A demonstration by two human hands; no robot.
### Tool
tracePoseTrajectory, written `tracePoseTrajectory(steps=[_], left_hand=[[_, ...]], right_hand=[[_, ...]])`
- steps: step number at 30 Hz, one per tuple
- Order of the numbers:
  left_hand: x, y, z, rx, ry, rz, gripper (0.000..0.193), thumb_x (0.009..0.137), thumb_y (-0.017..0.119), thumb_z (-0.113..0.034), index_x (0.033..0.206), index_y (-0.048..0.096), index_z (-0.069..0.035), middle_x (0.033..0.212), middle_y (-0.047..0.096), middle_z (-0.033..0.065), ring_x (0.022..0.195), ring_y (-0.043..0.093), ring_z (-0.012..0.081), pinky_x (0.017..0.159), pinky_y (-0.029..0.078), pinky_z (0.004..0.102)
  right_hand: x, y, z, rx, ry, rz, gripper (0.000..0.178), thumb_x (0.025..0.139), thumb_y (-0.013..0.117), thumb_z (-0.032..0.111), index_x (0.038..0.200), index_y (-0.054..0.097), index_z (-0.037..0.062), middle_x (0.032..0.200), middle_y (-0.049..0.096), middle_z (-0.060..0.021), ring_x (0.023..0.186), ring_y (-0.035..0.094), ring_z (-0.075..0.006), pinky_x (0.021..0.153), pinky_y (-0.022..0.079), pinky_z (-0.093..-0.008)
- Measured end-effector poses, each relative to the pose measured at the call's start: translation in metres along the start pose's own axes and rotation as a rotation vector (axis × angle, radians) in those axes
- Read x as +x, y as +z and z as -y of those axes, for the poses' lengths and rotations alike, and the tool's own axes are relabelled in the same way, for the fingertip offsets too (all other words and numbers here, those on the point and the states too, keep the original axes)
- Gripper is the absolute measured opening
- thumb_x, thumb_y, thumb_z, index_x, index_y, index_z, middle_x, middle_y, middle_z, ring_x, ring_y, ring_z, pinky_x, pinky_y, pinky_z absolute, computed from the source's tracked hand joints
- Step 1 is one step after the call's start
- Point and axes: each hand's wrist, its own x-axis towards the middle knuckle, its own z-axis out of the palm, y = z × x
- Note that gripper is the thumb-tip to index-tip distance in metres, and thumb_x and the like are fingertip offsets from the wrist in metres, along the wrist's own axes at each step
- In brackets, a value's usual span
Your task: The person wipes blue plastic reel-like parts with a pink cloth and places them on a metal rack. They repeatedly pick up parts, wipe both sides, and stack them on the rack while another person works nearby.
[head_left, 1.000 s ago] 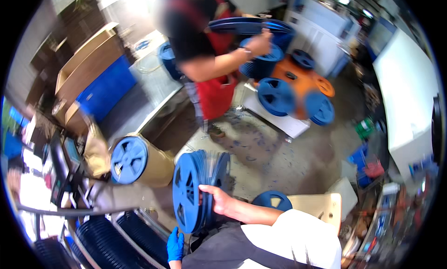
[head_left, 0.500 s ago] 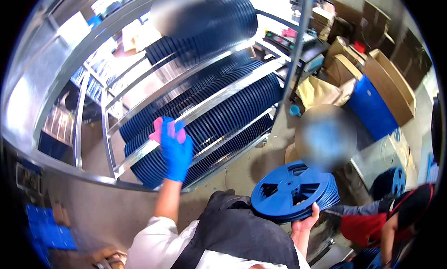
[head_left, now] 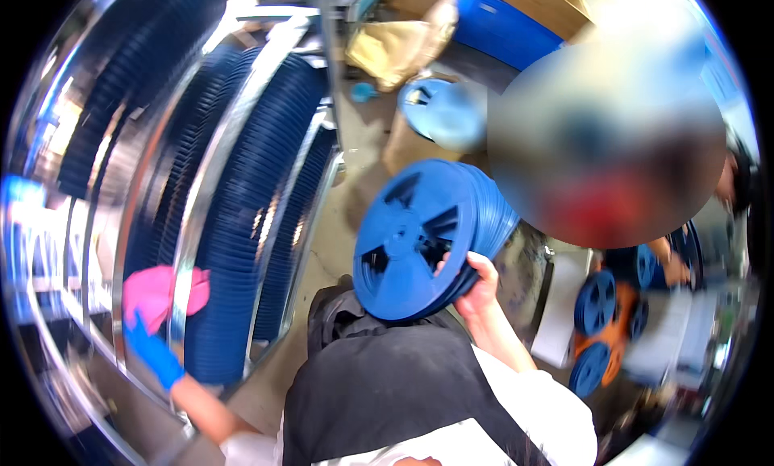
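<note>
At the metal rack's [head_left: 193,220] near end, the gloved left hand [head_left: 155,355] touches a pink cloth [head_left: 151,293]; blur hides whether its fingers grip. Loosely held, the cloth could drop. Right of the rack's edge, the bare right hand [head_left: 477,287] clasps a blue reel stack [head_left: 403,280] by its rim; one-handed support could let it tip. Count: one rack, one cloth, one held stack, its reels uncountable.

There are two hands of the wearer: one blue-gloved left hand [head_left: 153,353] and one bare right hand [head_left: 478,290]. I count one pink cloth [head_left: 157,293], one stack of round blue plastic reels [head_left: 423,200], one crumpled tan bag [head_left: 395,51] and one small light blue cup [head_left: 364,92]. One silver metal rack [head_left: 193,208] bears dark blue reels [head_left: 256,156] too tightly packed to count.
</note>
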Motion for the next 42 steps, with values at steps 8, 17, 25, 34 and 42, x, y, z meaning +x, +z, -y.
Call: tracePoseTrajectory(steps=[8,17,25,34,42], left_hand=[[-0.108,0.203,-0.102,-0.848,-0.253,0.709,0.054,0.094,0.055,-0.033,0.138,0.042,-0.004,0.135,0.049,0.0138,0.123,0.049,0.0303,0.106,0.039,0.0457],[-0.269,0.42,-0.106,-0.152,0.575,1.495,0.071,0.094,0.052,-0.034,0.149,0.019,-0.002,0.154,0.019,0.0217,0.143,0.019,0.0365,0.115,0.017,0.0432],[-0.29,0.369,-0.081,-0.368,0.435,1.567,0.052,0.088,0.06,-0.013,0.137,0.046,-0.003,0.132,0.052,0.0201,0.122,0.051,0.0343,0.104,0.038,0.0396],[-0.156,0.322,-0.041,-0.444,0.168,0.897,0.049,0.086,0.056,0.002,0.133,0.047,-0.006,0.121,0.057,0.0074,0.108,0.056,0.0193,0.092,0.047,0.0307],[-0.199,0.314,-0.088,0.179,1.268,1.408,0.056,0.072,0.072,-0.012,0.125,0.057,-0.023,0.135,0.051,0.0078,0.082,0.065,0.029,0.069,0.054,0.0374]], right_hand=[[-0.044,0.006,-0.001,0.15,-0.257,0.217,0.032,0.075,0.063,0.039,0.077,0.049,0.0111,0.059,0.042,0.0008,0.056,0.041,-0.0156,0.059,0.034,-0.0316],[-0.091,-0.019,-0.01,0.074,-0.283,0.29,0.035,0.071,0.065,0.043,0.073,0.045,0.015,0.056,0.043,0.0016,0.052,0.038,-0.0148,0.058,0.032,-0.0314],[-0.093,-0.035,-0.007,0.153,-0.397,0.255,0.035,0.072,0.06,0.04,0.09,0.058,0.0108,0.059,0.045,-0.0005,0.054,0.042,-0.0159,0.06,0.036,-0.0314],[-0.085,-0.044,0.008,0.196,-0.509,0.244,0.042,0.072,0.067,0.046,0.071,0.039,0.0149,0.056,0.033,0.0043,0.053,0.031,-0.0123,0.057,0.031,-0.0294],[-0.063,-0.043,0.016,0.266,-0.413,0.253,0.043,0.076,0.067,0.046,0.073,0.036,0.0159,0.06,0.031,0.0043,0.057,0.031,-0.0115,0.06,0.031,-0.0294]])
